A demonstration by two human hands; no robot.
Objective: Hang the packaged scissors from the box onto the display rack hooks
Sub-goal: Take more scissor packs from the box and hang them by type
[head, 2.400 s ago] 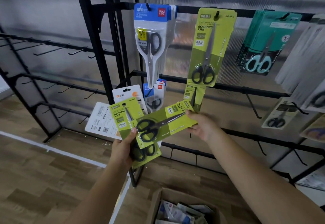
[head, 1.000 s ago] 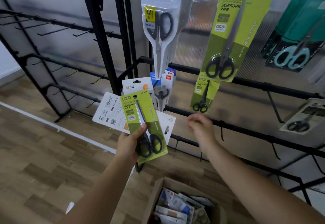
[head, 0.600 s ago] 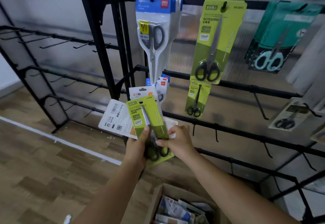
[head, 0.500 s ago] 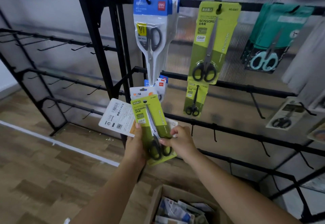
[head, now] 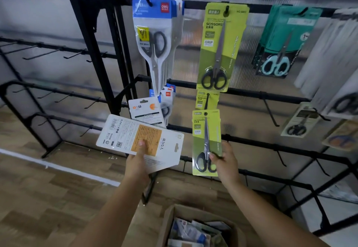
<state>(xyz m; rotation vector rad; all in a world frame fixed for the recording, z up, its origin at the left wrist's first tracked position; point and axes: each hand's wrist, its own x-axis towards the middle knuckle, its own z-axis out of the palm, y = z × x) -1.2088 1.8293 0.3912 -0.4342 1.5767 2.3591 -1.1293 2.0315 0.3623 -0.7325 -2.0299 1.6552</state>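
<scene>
- While pinched upright by right hand (head: 225, 161): lime-green scissors pack (head: 206, 142), black handles low, hang-hole on top.
- Gripped by left hand (head: 136, 164), thumb on front: white-and-orange packs (head: 139, 140).

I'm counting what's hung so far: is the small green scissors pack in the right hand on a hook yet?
Cannot tell. The right hand holds the small green scissors pack upright below another hanging pack; no hook shows through its hole.

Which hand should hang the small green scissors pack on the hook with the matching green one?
Right. The right hand already pinches the small green pack, held upright just below the matching pack on its hook. The left hand holds white packs.
</scene>
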